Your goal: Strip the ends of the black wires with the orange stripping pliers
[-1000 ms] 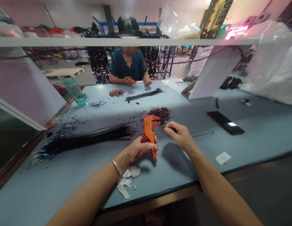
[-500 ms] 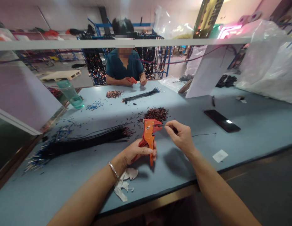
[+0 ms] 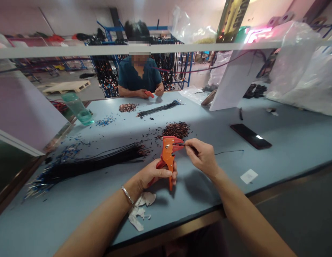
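Observation:
My left hand [image 3: 162, 173] is wrapped round the handles of an orange and red wire stripper [image 3: 169, 153], held upright with its jaws towards the right. Between thumb and fingers, my right hand [image 3: 200, 153] pinches a thin black wire [image 3: 230, 152], whose near end reaches the stripper's jaws. The wire's other part trails out to the right of the hand, above the table. Left of the stripper lies a long bundle of black wires [image 3: 93, 162] with blue and white tips at its far left end. Just behind the stripper is a pile of short dark and copper-coloured scraps [image 3: 177, 130].
Across the table [image 3: 208, 121] a person [image 3: 140, 76] holds a red tool. A smaller wire bundle [image 3: 159, 108], copper scraps [image 3: 127, 107] and a green bottle [image 3: 78, 110] stand or lie farther back. To the right are a phone [image 3: 251, 136] and white paper [image 3: 248, 176]; crumpled tissue [image 3: 140, 210] lies near the front edge.
My right hand has moved slightly left, bringing the wire closer into the stripper's jaws. My left hand keeps its grip on the stripper. The whole view has shifted a little.

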{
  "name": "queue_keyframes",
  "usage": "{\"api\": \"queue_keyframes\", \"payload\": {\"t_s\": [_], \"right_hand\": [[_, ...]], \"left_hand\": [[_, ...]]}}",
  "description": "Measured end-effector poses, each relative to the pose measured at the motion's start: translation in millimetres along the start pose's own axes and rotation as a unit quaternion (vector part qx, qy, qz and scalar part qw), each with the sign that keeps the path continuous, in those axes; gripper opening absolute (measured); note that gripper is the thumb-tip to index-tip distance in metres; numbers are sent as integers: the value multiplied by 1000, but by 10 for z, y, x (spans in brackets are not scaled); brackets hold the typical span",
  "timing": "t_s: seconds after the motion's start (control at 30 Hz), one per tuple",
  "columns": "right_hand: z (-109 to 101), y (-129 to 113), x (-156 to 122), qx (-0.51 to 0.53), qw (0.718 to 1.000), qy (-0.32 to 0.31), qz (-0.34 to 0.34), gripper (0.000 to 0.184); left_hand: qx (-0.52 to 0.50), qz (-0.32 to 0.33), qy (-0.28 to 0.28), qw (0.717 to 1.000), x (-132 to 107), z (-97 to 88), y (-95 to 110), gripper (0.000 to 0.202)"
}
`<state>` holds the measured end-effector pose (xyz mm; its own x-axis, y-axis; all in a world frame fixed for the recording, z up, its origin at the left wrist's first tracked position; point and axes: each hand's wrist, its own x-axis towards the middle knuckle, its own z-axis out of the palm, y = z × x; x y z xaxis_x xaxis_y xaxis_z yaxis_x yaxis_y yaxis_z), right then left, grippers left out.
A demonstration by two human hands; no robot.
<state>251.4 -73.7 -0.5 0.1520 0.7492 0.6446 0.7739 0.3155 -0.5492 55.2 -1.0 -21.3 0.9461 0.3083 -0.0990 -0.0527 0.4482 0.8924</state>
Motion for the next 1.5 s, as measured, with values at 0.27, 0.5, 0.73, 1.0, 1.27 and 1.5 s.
{"api": "queue_keyframes", "payload": {"t_s": [0.27, 0.5, 0.73, 1.0, 1.27, 1.5], "right_hand": [[5, 10, 0, 7, 1000, -7, -8, 14], [5, 3, -1, 7, 1000, -2, 4, 15], [10, -5, -2, -28, 999, 41, -17, 13], [9, 19, -5, -73, 993, 82, -51, 13], [14, 26, 17, -84, 984, 126, -94, 13], [43, 25, 11, -66, 990, 107, -68, 13]], "left_hand": [[4, 2, -2, 1000, -12, -12, -9, 37], [7, 0, -4, 1000, -9, -25, -23, 36], [-1, 5, -1, 1000, -9, -31, -30, 35], [-4, 17, 5, 1000, -3, -51, -43, 36], [-3, 17, 22, 1000, 0, -33, -16, 37], [-11, 13, 13, 1000, 3, -27, -22, 37]]}}
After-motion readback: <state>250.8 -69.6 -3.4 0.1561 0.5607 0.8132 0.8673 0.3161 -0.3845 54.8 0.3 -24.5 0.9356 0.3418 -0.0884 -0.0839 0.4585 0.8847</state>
